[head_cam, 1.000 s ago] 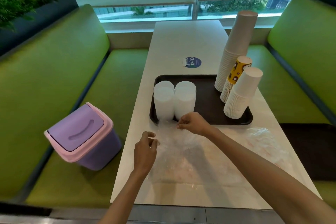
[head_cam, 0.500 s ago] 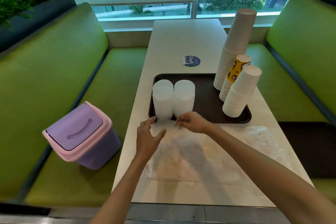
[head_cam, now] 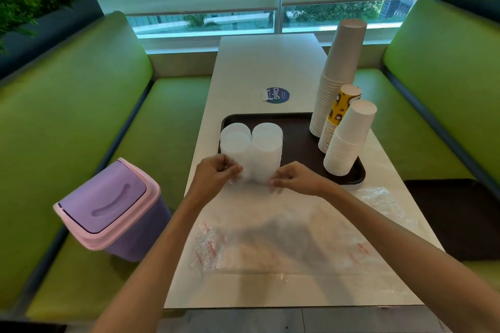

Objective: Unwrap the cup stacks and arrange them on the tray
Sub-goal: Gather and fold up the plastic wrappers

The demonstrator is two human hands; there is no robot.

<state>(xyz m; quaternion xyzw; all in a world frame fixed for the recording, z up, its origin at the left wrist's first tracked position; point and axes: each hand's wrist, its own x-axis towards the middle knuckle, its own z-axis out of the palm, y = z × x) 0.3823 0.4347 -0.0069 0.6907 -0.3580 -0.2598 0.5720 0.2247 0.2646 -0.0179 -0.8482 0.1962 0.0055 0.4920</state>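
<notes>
Clear wrap (head_cam: 254,186) at centre frame is pinched by the left hand (head_cam: 216,177), now raised level with the pinching right hand (head_cam: 296,179). Frosted white cup stacks (head_cam: 266,151) stand upright on the tray (head_cam: 297,140).

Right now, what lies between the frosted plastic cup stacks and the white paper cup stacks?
Only bare dark brown plastic tray, shown in the head view.

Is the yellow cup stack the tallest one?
No, the yellow cup stack stands much shorter than the tall plain stack behind it on the tray.
</notes>
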